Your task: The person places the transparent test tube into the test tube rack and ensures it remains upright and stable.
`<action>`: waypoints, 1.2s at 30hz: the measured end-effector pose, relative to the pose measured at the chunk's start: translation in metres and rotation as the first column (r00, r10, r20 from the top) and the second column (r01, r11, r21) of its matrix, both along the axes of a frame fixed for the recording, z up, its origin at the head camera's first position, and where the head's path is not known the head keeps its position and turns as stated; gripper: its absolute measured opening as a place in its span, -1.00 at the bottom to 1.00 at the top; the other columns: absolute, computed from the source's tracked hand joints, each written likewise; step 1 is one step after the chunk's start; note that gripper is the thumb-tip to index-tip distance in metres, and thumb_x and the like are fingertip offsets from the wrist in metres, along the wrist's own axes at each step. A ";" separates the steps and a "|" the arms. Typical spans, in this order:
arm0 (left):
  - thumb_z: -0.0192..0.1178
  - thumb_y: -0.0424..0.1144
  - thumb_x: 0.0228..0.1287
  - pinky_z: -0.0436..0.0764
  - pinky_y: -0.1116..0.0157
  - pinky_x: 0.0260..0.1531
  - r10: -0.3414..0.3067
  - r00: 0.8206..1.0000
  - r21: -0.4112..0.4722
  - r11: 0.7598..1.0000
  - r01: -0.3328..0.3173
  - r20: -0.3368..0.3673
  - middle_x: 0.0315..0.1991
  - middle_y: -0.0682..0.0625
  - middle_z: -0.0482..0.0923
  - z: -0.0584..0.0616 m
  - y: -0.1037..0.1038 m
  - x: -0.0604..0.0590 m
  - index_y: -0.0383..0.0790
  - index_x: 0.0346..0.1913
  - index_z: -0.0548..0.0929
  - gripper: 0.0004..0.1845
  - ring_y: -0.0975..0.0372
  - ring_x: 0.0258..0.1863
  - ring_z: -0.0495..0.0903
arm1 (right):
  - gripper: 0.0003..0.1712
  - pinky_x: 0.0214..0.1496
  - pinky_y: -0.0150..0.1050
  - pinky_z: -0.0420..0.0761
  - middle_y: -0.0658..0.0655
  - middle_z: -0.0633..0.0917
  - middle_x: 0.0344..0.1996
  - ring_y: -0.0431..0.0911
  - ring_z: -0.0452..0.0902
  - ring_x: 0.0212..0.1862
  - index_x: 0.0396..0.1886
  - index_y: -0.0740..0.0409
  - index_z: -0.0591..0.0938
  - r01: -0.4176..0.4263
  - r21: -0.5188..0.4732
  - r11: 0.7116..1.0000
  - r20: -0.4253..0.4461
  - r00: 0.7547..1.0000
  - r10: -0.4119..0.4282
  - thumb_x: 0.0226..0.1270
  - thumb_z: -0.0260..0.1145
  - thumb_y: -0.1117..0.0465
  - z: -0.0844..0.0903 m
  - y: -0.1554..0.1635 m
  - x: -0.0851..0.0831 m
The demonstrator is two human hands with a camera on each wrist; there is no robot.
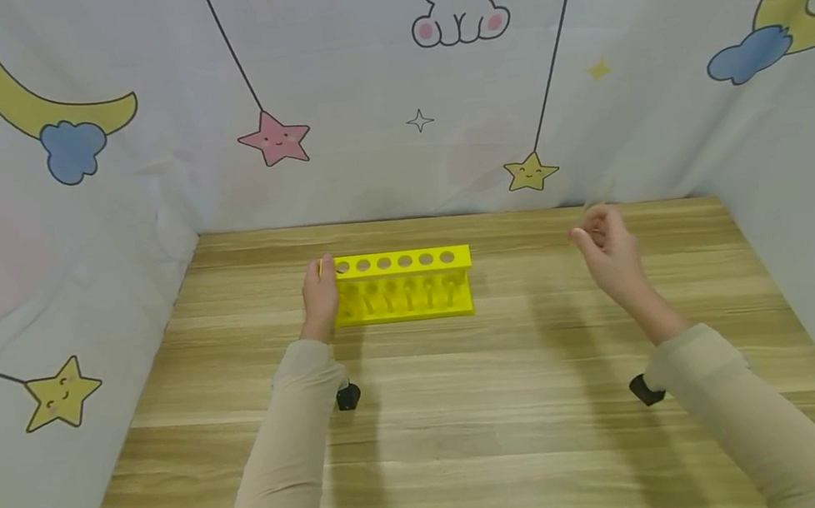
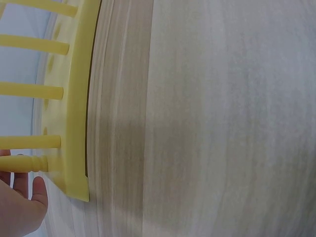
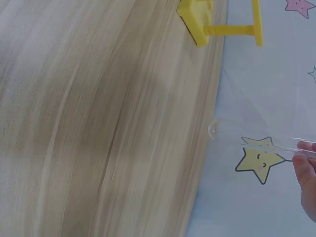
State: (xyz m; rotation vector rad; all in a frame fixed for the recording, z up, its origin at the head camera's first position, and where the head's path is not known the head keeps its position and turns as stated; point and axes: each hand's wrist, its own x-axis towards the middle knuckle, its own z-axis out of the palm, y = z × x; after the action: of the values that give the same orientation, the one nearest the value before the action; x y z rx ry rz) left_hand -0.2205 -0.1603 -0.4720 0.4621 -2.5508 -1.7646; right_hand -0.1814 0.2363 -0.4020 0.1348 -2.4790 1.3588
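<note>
A yellow test tube rack [image 1: 404, 288] with a row of empty holes stands on the wooden table [image 1: 473, 431] near its back edge. My left hand [image 1: 320, 293] grips the rack's left end, thumb on the top plate. In the left wrist view the fingers [image 2: 22, 202] lie by the rack's corner [image 2: 74, 123]. My right hand [image 1: 603, 244] is raised to the right of the rack, apart from it, fingertips pinched together. The right wrist view shows those fingers [image 3: 306, 173] pinching a clear glass test tube [image 3: 247, 138], held in the air, with the rack's end [image 3: 197, 24] far off.
Printed fabric walls [image 1: 74, 242] with moons and stars close in the table on the left, back and right. Black wrist camera mounts [image 1: 348, 396] [image 1: 645, 389] hang under both sleeves. Bare wood stretches in front of the rack.
</note>
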 end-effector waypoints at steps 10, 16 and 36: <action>-0.35 0.17 0.32 0.27 0.23 -0.11 0.005 1.000 0.026 1.000 -0.005 -0.005 -0.06 -0.12 0.32 0.001 0.001 0.000 -0.24 0.02 0.28 -0.46 0.11 -0.12 0.25 | -0.76 -0.16 -0.64 0.41 0.11 0.56 -0.34 0.07 0.56 -0.15 -0.12 0.40 0.28 -0.063 -0.027 0.998 -0.028 0.998 0.062 0.28 0.04 0.35 0.025 -0.021 0.011; -0.33 0.15 0.33 0.27 0.23 -0.12 -0.003 1.000 0.050 0.999 0.003 -0.003 -0.05 -0.12 0.32 0.001 0.000 0.000 -0.24 0.02 0.29 -0.47 0.11 -0.11 0.25 | -0.75 -0.16 -0.62 0.43 0.06 0.54 -0.32 0.03 0.56 -0.14 -0.10 0.34 0.29 -0.074 -0.042 0.996 -0.023 0.997 0.074 0.29 0.04 0.30 0.017 -0.017 0.001; -0.34 0.17 0.32 0.26 0.18 -0.03 -0.014 1.000 0.059 0.998 0.013 0.008 0.01 -0.13 0.31 0.001 0.000 0.000 -0.23 0.04 0.27 -0.46 0.10 -0.05 0.24 | -0.75 -0.23 -0.61 0.44 0.15 0.54 -0.36 0.09 0.54 -0.17 -0.13 0.46 0.29 -0.127 -0.102 0.987 -0.057 0.991 0.122 0.27 0.04 0.38 0.031 -0.034 -0.002</action>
State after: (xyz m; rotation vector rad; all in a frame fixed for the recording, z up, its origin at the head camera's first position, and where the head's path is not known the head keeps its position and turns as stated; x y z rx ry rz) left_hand -0.2202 -0.1602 -0.4706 0.4560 -2.5191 -1.8513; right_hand -0.1837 0.2024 -0.3707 0.3010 -2.3861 1.5138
